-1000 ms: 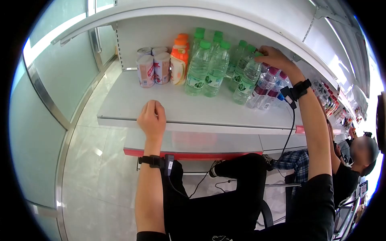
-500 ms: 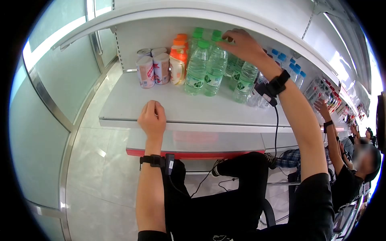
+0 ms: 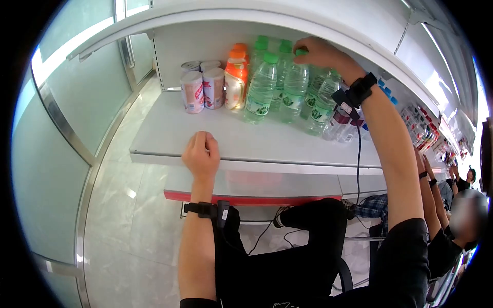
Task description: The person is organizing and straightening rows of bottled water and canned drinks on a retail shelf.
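Note:
My right hand reaches onto the shelf with its fingers closed round the green cap of a clear green water bottle. The bottle stands upright, its base on or very near the shelf. To its left is another green-capped water bottle, with more behind. Just right of the held bottle, a further water bottle stands under my wrist, its top partly hidden. My left hand is curled into a loose fist above the shelf's front edge, with nothing visible in it.
Orange-capped bottles and pale cans stand at the left of the shelf. Dark-labelled bottles are under my right forearm. The upper shelf's edge runs above my hand. A co-worker reaches in farther right.
My right hand has moved a little right with the bottle, widening the gap to the front bottle on its left. The view has shifted slightly. My left hand stays curled.

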{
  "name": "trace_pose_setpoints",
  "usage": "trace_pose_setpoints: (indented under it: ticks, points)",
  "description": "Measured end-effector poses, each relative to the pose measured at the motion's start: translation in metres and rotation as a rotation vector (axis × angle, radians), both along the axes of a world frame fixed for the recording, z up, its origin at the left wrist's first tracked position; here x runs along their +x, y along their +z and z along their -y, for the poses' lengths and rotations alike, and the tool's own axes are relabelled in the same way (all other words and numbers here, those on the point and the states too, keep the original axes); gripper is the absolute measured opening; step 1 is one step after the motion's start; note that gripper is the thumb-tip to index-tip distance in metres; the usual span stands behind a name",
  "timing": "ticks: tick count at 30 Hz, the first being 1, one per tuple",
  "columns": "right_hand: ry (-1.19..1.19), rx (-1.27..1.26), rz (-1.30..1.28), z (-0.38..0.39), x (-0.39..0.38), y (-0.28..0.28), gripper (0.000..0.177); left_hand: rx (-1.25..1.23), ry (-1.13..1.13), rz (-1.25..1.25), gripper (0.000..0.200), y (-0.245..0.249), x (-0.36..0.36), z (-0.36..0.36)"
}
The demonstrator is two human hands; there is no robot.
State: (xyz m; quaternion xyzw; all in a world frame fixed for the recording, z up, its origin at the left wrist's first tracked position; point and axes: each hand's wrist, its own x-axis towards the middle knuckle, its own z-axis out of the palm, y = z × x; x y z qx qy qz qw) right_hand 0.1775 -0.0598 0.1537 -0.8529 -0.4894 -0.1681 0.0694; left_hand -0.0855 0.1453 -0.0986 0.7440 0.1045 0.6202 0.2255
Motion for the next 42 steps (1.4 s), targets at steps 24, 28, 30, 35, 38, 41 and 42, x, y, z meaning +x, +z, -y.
trace_pose_setpoints:
  ticks: [24,28,30,35,38,41,42]
  points:
    - [-0.28,0.073,-0.191,-0.012,0.067,0.0,0.057,0.069,-0.021,0.043,0.011,0.0,0.0,0.001]
    - [-0.331,-0.311,0.021,-0.015,0.066,-0.006,0.059,0.063,-0.009,0.022,0.011,0.002,-0.001,0.002]
    - [-0.217,-0.257,0.143,-0.016,0.088,-0.01,0.06,0.079,-0.017,0.045,0.012,0.001,0.0,0.001]
    - [-0.341,-0.273,0.176,-0.018,0.071,-0.009,0.059,0.073,-0.01,0.033,0.012,0.001,-0.001,0.002]
    - [-0.396,-0.258,0.172,-0.022,0.058,-0.008,0.061,0.069,-0.007,0.029,0.012,0.001,-0.002,0.003]
    - [-0.385,-0.273,0.226,-0.024,0.053,-0.008,0.065,0.073,0.0,0.039,0.012,0.001,-0.001,0.001]
    - [-0.382,-0.27,0.227,-0.022,0.053,-0.008,0.065,0.076,-0.002,0.051,0.012,0.0,-0.001,0.001]
